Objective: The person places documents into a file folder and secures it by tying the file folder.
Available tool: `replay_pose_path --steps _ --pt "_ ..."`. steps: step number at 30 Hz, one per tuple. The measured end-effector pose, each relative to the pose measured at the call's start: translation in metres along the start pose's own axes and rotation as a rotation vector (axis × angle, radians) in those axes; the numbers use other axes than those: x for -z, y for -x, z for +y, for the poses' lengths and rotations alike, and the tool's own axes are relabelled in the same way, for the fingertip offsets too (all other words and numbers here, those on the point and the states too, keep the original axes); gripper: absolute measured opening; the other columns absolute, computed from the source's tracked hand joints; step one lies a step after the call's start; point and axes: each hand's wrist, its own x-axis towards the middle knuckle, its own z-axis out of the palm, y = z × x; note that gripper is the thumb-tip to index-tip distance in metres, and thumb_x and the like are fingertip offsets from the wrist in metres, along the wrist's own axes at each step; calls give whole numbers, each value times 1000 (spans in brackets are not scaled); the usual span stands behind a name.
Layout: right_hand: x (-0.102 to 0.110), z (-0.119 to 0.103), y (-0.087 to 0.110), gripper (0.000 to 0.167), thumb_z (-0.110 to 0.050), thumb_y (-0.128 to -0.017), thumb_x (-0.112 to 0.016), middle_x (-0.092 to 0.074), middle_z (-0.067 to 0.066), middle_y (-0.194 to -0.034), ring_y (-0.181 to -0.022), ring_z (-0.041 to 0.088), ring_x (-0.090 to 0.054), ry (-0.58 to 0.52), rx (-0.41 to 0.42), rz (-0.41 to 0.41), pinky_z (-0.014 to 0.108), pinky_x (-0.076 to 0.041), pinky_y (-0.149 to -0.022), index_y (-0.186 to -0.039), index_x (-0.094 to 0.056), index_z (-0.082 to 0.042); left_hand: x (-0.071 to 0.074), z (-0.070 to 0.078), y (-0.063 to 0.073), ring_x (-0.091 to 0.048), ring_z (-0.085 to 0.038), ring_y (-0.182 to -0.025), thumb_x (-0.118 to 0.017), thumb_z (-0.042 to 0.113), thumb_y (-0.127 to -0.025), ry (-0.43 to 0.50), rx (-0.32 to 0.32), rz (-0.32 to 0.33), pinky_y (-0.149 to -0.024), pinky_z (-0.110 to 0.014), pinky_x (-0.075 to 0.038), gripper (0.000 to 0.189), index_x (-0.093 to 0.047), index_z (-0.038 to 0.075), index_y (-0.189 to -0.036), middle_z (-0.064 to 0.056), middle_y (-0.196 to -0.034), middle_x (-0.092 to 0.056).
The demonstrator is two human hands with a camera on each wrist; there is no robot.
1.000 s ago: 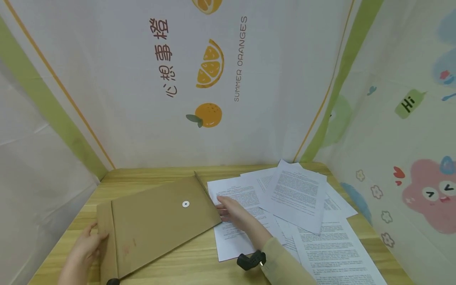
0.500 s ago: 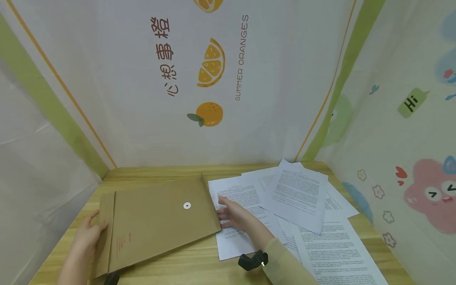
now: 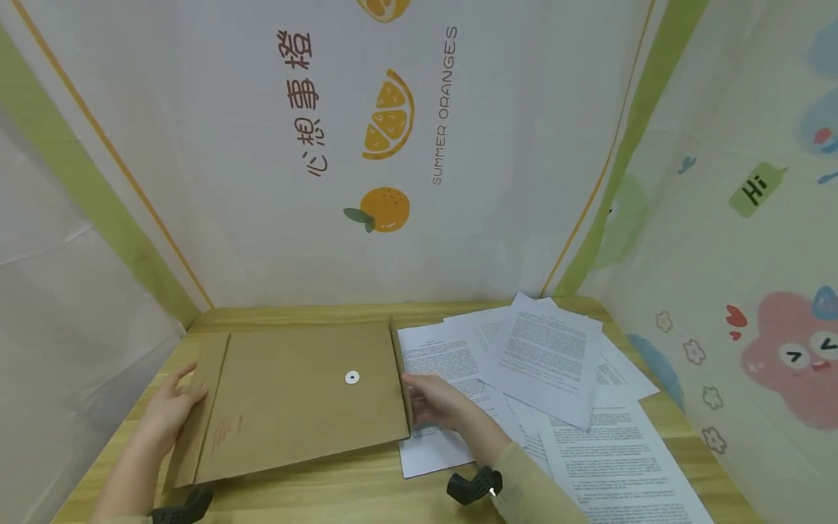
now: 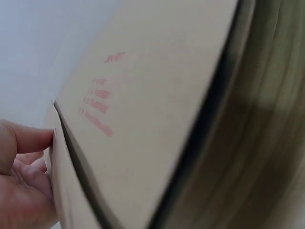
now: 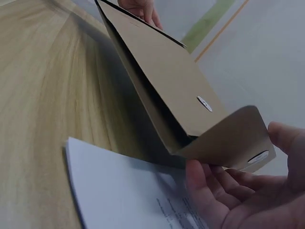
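Observation:
A brown kraft paper document envelope (image 3: 288, 400) is held slightly raised at the near side above the table, a white round button (image 3: 352, 378) on its upper face. My left hand (image 3: 166, 411) grips its left end, thumb on top; faint red print (image 4: 97, 98) shows close by in the left wrist view. At the other end, my right hand (image 3: 440, 402) holds the upturned flap (image 5: 233, 138) between thumb and fingers. A second button (image 5: 258, 158) sits on that flap. In the right wrist view a dark gap runs along the envelope's side.
Several printed sheets (image 3: 537, 356) lie spread and overlapping on the right of the wooden table (image 3: 314, 484); the nearest stack (image 3: 435, 451) lies under my right hand. Fabric walls (image 3: 497, 182) with printed oranges and cartoon shapes enclose the table.
The envelope has turned straighter and shifted right, its left end moving away from me. My right hand, earlier with fingers extended by the flap, now holds it. The sheets stay put.

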Motion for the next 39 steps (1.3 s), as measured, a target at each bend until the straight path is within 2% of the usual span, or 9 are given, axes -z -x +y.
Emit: replay_pose_path --steps 8,15,19,22,25,29,32,35,39 --pt "3 5 8 62 -36 -96 -56 -64 19 -104 -90 29 -65 29 -24 -11 45 -56 -72 -131 -45 14 -1 11 -6 -54 -41 -106 -37 29 -104 -169 -13 -74 -78 -37 -51 72 6 -9 -147 -46 -138 -20" --pt "6 9 13 68 -35 -92 -63 -61 19 -108 -89 29 -64 10 -18 48 43 -57 -67 -136 -41 12 -6 17 -9 -61 -17 -86 -37 32 -104 -177 20 -130 -72 -36 -53 69 -8 -21 -138 -36 -118 -48" --pt "10 12 16 67 -34 -92 -62 -59 20 -108 -90 30 -64 -12 -9 66 47 -56 -69 -137 -40 11 -6 23 -10 -61 -24 -91 -40 40 -102 -186 51 -202 -75 -41 -53 77 -4 -13 -145 -31 -118 -51" --pt "13 12 18 66 -35 -92 -62 -59 20 -106 -90 29 -63 -16 -8 92 48 -56 -71 -135 -43 12 -6 27 -11 -55 -41 -107 -40 44 -101 -161 79 -257 -79 -42 -51 82 3 -9 -148 -39 -133 -35" --pt "16 12 21 66 -36 -92 -62 -59 20 -105 -89 28 -63 -25 -5 122 48 -55 -73 -133 -44 12 -5 29 -12 -27 -55 -129 -34 42 -103 -38 89 -303 -93 -52 -43 80 11 -8 -146 -42 -146 -5" --pt "20 12 22 68 -37 -92 -62 -60 20 -107 -89 27 -64 -51 6 147 47 -55 -76 -135 -42 13 -3 27 -12 12 -56 -133 -27 36 -105 183 41 -330 -106 -66 -1 76 24 -5 -143 -34 -147 23" --pt "22 12 22 71 -38 -92 -61 -62 19 -108 -89 26 -64 -68 15 163 44 -55 -76 -136 -38 13 -3 20 -11 12 -50 -136 -27 36 -105 299 6 -292 -101 -66 15 75 27 1 -143 -23 -153 16" --pt "20 13 22 74 -39 -92 -62 -63 18 -110 -90 26 -65 -85 26 173 40 -55 -74 -138 -35 14 -5 11 -8 12 -41 -139 -28 40 -104 394 7 -248 -99 -65 19 74 23 8 -147 2 -154 -11" --pt "14 13 24 76 -38 -92 -62 -62 18 -113 -90 26 -64 -123 47 183 39 -55 -72 -140 -32 13 -10 2 -2 35 -26 -133 -30 42 -104 580 -16 -197 -91 -62 32 64 4 18 -152 30 -131 -40"
